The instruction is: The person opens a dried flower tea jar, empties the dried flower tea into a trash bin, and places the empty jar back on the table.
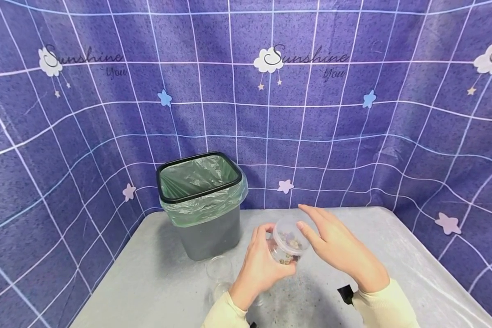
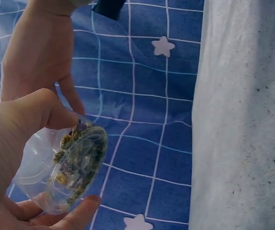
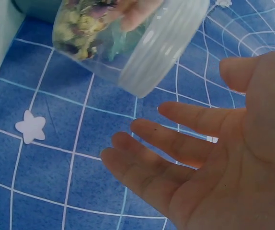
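Observation:
My left hand grips a clear plastic jar with fingers and thumb around its side. A translucent screw lid sits on the jar, which is tilted with its lid toward the right hand. Dried flowers, yellowish and purple, lie gathered at the bottom end of the jar. Beside the lid, my right hand is spread with its fingers extended and nothing in it. In the right wrist view its palm faces the jar, with a gap between fingertips and lid.
A grey bin with a green liner and black rim stands at the back left of the grey-covered table. Clear round plastic pieces lie in front of it. Small dark specks dot the cloth. A blue patterned curtain hangs behind.

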The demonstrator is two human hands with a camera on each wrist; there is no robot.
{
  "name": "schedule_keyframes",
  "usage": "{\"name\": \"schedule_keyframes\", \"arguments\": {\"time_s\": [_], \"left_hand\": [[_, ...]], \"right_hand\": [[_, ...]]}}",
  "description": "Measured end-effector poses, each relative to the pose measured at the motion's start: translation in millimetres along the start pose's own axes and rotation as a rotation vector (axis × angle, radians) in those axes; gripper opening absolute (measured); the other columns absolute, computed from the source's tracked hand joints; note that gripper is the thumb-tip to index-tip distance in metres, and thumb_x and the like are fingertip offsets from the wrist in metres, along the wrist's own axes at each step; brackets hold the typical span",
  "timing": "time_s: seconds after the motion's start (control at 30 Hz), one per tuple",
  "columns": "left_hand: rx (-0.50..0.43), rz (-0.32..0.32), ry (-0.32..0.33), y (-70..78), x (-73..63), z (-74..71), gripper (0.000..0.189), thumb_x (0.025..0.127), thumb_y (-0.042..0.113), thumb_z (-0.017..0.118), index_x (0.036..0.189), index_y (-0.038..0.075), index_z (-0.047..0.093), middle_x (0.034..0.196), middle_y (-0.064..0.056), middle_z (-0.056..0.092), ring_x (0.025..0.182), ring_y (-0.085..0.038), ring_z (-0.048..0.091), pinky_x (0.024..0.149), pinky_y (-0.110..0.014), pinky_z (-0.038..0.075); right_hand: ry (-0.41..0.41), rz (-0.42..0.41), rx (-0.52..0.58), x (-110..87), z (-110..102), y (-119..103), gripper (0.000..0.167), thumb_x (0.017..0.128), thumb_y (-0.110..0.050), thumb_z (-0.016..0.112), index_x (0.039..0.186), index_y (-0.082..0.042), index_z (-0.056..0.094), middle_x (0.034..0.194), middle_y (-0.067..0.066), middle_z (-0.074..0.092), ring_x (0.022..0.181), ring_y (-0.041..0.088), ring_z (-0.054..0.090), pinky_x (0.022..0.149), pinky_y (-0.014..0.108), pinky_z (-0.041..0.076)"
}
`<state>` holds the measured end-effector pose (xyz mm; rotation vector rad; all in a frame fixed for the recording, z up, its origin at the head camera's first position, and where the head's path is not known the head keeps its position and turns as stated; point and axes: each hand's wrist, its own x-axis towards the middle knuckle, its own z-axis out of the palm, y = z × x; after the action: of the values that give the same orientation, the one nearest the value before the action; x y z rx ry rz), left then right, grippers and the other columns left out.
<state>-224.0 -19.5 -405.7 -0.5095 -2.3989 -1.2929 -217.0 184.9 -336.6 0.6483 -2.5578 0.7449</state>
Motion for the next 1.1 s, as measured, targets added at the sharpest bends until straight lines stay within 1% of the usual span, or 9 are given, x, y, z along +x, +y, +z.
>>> {"name": "schedule_keyframes", "arguments": {"time_s": [0.2, 0.23, 0.33, 0.43, 0.6, 0.7, 0.83, 0.93, 1.1], "left_hand": [[0.03, 0.025, 0.032, 3.8, 2.1, -7.2, 0.085, 0.059, 0.029, 0.092, 0.133, 0.018, 0.051, 0.12, 0.005, 0.054, 0.107, -0.014, 0.059, 0.091, -0.033, 0.051], [0.032, 0.029, 0.037, 4.4, 2.0, -8.2, 0.086, 0.058, 0.029, 0.092, 0.133, 0.017, 0.051, 0.121, 0.004, 0.054, 0.107, -0.014, 0.059, 0.091, -0.033, 0.051], [0.034, 0.036, 0.044, 5.3, 2.2, -10.7, 0.087, 0.058, 0.028, 0.092, 0.134, 0.017, 0.051, 0.122, 0.003, 0.054, 0.107, -0.014, 0.058, 0.092, -0.033, 0.051], [0.036, 0.045, 0.045, 5.3, 2.7, -12.5, 0.087, 0.059, 0.028, 0.091, 0.135, 0.016, 0.051, 0.123, 0.003, 0.054, 0.108, -0.013, 0.057, 0.091, -0.032, 0.051], [0.028, 0.061, 0.046, 5.6, 3.8, -15.9, 0.089, 0.058, 0.027, 0.091, 0.137, 0.015, 0.051, 0.127, 0.003, 0.053, 0.109, -0.012, 0.057, 0.092, -0.032, 0.051], [0.027, 0.07, 0.048, 6.2, 4.3, -17.6, 0.09, 0.058, 0.026, 0.091, 0.138, 0.014, 0.052, 0.128, 0.002, 0.052, 0.109, -0.012, 0.057, 0.092, -0.031, 0.052], [0.03, 0.075, 0.043, 6.4, 4.0, -19.0, 0.091, 0.058, 0.026, 0.091, 0.139, 0.016, 0.052, 0.13, 0.001, 0.051, 0.108, -0.012, 0.057, 0.091, -0.031, 0.052], [0.033, 0.073, 0.035, 6.1, 4.0, -19.4, 0.091, 0.058, 0.026, 0.09, 0.14, 0.017, 0.051, 0.131, 0.002, 0.049, 0.108, -0.012, 0.057, 0.09, -0.031, 0.052], [0.045, 0.067, 0.02, 4.2, 4.0, -18.3, 0.092, 0.059, 0.025, 0.088, 0.142, 0.018, 0.051, 0.133, 0.002, 0.046, 0.107, -0.014, 0.056, 0.088, -0.031, 0.053]], "right_hand": [[-0.014, 0.036, -0.009, 1.9, -1, -2, 0.059, 0.107, -0.05, 0.047, 0.154, -0.015, 0.046, 0.153, 0.009, 0.052, 0.143, 0.034, 0.047, 0.116, 0.056, 0.037], [-0.011, 0.032, -0.01, 2.2, -1, -3, 0.059, 0.106, -0.05, 0.048, 0.154, -0.015, 0.047, 0.152, 0.01, 0.053, 0.14, 0.034, 0.049, 0.114, 0.057, 0.038], [-0.007, 0.019, -0.007, 3.5, 1, -4, 0.059, 0.106, -0.05, 0.05, 0.154, -0.016, 0.047, 0.149, 0.009, 0.056, 0.131, 0.033, 0.056, 0.108, 0.056, 0.044], [-0.017, 0.015, 0.003, 4.5, 3, -5, 0.06, 0.105, -0.051, 0.052, 0.154, -0.017, 0.047, 0.144, 0.008, 0.059, 0.118, 0.027, 0.062, 0.099, 0.053, 0.051], [-0.054, 0.019, 0.018, 7.1, 8, -3, 0.062, 0.103, -0.053, 0.054, 0.154, -0.018, 0.047, 0.132, 0.002, 0.063, 0.099, 0.016, 0.061, 0.084, 0.041, 0.053], [-0.077, 0.021, 0.04, 9.0, 11, 0, 0.062, 0.103, -0.054, 0.055, 0.153, -0.018, 0.048, 0.13, 0.001, 0.064, 0.093, 0.013, 0.059, 0.081, 0.038, 0.052], [-0.102, 0.022, 0.081, 11.7, 16, 3, 0.061, 0.103, -0.054, 0.055, 0.152, -0.019, 0.049, 0.133, -0.001, 0.062, 0.092, 0.01, 0.058, 0.082, 0.037, 0.052], [-0.104, 0.012, 0.107, 13.4, 19, 6, 0.058, 0.103, -0.052, 0.055, 0.151, -0.021, 0.051, 0.131, -0.002, 0.063, 0.091, 0.009, 0.058, 0.08, 0.035, 0.052], [-0.082, 0.005, 0.131, 14.0, 28, 8, 0.051, 0.104, -0.048, 0.056, 0.147, -0.022, 0.054, 0.118, -0.002, 0.065, 0.089, 0.009, 0.058, 0.076, 0.032, 0.051]]}}
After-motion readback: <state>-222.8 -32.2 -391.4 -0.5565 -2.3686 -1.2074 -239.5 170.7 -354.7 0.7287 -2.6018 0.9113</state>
